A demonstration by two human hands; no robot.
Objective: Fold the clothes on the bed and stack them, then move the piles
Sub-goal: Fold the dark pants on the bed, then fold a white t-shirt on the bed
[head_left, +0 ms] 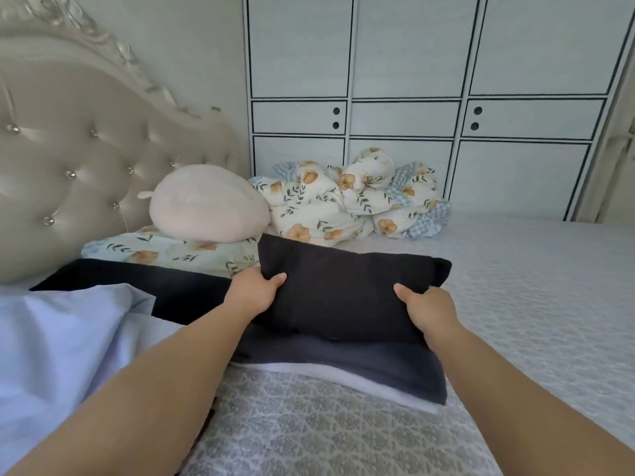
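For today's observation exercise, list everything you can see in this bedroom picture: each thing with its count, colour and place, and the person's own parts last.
folded black garment: 1, black, held up over the pile at the middle of the bed
pile of folded clothes: 1, dark grey on white, under the black garment
light blue cloth: 1, pale blue, near left
flat black cloth: 1, black, left, behind the blue cloth
pillow: 1, floral, by the headboard
plush toy: 1, pale pink, on the pillow
quilt: 1, floral with blue check, bunched against the wardrobe
headboard: 1, cream, tufted, left
wardrobe: 1, white, behind the bed
bed: 1, grey patterned cover
left hand: grips the garment's left edge
right hand: grips its right edge
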